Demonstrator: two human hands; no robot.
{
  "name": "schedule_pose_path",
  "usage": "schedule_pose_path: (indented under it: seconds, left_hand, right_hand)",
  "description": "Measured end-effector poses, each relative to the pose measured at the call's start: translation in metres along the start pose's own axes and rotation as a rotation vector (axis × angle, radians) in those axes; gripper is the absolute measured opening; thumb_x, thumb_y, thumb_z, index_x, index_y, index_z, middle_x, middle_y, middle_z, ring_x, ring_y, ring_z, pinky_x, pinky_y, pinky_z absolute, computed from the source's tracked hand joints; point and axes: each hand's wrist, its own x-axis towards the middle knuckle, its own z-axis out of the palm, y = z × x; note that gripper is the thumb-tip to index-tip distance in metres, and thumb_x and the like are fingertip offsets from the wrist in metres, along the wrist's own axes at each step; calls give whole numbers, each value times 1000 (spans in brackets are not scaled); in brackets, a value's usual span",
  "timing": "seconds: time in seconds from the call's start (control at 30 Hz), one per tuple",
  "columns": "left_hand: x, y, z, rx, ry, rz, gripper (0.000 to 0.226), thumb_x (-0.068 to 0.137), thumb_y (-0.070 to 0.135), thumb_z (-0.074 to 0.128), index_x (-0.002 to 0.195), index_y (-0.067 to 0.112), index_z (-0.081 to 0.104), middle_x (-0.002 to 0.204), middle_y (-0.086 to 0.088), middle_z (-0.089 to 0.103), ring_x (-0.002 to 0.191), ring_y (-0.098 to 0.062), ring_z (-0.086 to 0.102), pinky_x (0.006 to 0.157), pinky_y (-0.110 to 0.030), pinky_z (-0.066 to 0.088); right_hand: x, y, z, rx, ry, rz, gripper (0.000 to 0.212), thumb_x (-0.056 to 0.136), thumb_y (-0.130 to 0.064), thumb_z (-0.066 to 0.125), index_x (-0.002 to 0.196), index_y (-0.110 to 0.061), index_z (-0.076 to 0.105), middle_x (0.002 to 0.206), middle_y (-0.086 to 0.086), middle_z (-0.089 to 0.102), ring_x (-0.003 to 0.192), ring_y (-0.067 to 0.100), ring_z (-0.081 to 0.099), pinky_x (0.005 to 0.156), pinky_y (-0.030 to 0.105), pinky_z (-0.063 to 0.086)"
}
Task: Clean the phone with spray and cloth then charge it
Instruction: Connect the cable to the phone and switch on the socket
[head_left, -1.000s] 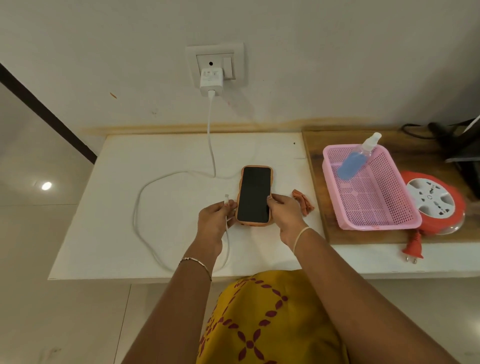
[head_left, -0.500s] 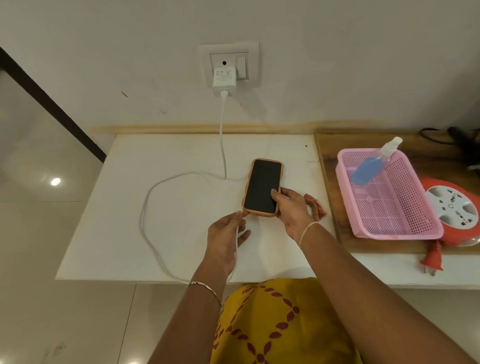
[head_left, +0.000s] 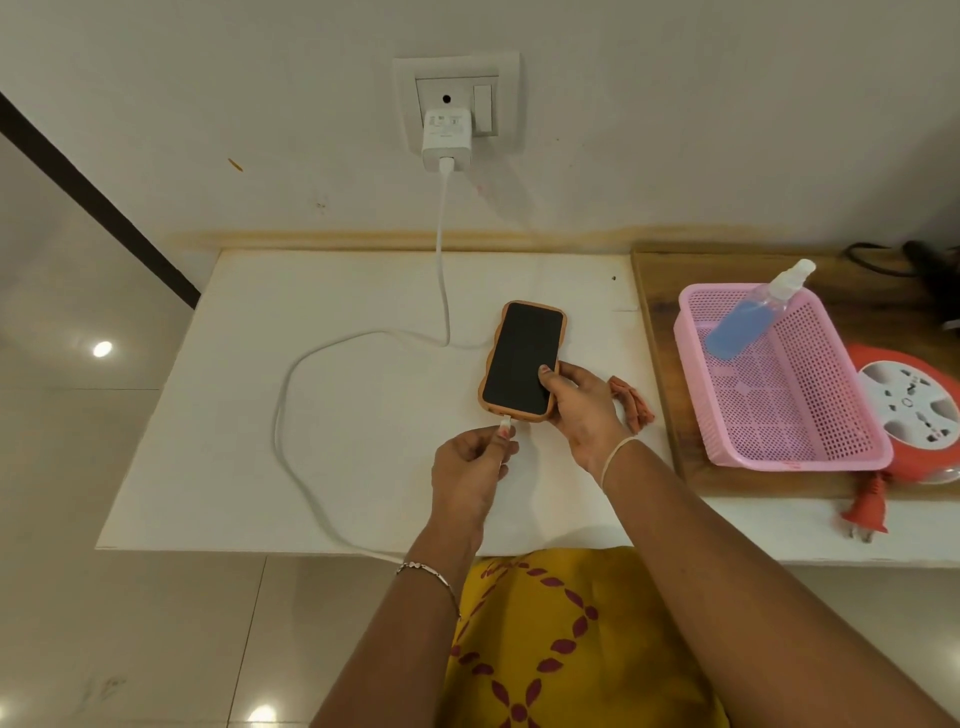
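A phone (head_left: 522, 358) in an orange case lies screen up on the white table (head_left: 234, 415), its screen dark. My right hand (head_left: 582, 410) grips its lower right edge, thumb on the glass. My left hand (head_left: 475, 467) pinches the plug of the white charging cable (head_left: 291, 415), with the plug tip at the phone's bottom port. The cable loops left and runs up to a white charger (head_left: 447, 137) in the wall socket. A small orange cloth (head_left: 631, 402) lies just right of my right hand. The blue spray bottle (head_left: 753, 317) leans in the pink basket (head_left: 810, 447).
The pink basket stands on a wooden board (head_left: 660, 291) at the right. A red and white extension reel (head_left: 914, 410) sits beside it, its red plug (head_left: 865, 512) near the table's front edge. Dark cables (head_left: 883, 257) lie at the far right back.
My left hand has brought the cable plug from beside the phone's left side down and across to its bottom port. My right hand keeps hold of the phone, which has turned slightly.
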Motion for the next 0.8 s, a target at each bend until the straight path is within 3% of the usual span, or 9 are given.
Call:
schedule_pose_path:
  seconds: [0.43,0.6,0.8]
  left_hand:
    - [-2,3,5,13,26,-32,11,85,33,69,81,23,72,81,3,74,85,-16,67,71,-22,53]
    - [-2,4,5,31,25,-26,14,85,31,70,73,24,72,76,2,74,80,-18,66,79,-31,57]
    - [0,9,5,17,2,-67,15,85,28,70,73,21,71,81,-3,75,89,-23,68,84,-34,56]
  right_hand:
    - [-3,-1,-2,-6,-36,15,36,91,-23,62,125,-12,58,115,7,66,101,24,65,85,40,56]
    - [-1,0,-2,-26,-21,15,41,88,-24,66,126,-13,56,114,7,66,98,23,66,82,38,57]
    - [-1,-1,-2,-65,-33,20,42,87,-25,68,125,-15,55,114,8,65,97,23,66,80,38,58]
